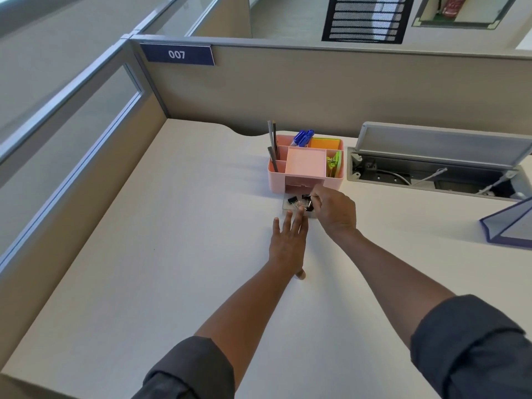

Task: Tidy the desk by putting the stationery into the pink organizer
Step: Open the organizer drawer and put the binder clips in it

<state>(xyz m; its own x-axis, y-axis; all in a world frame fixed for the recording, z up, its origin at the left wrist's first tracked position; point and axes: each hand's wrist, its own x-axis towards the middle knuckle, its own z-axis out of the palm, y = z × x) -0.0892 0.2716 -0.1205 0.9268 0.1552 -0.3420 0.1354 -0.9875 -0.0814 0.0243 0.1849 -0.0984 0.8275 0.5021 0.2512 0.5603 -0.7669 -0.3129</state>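
The pale bench (172,226) carries the pink organizer (305,168) near its far edge, already stocked with blue markers (302,137), orange notes (324,143), a green clip (333,162) and pencils (273,139). Just in front of it lies a small clear tray (288,207) of black binder clips (293,200). The left hand (288,240) lies flat, fingers (299,223) straight and touching the tray's near edge, while the right hand (335,210) curls its fingers (315,197) over the clips, apparently pinching one.

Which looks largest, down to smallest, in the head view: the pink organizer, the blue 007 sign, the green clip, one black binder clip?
1. pink organizer
2. blue 007 sign, though it sits farther from the camera, so this rank is unsure
3. green clip
4. black binder clip
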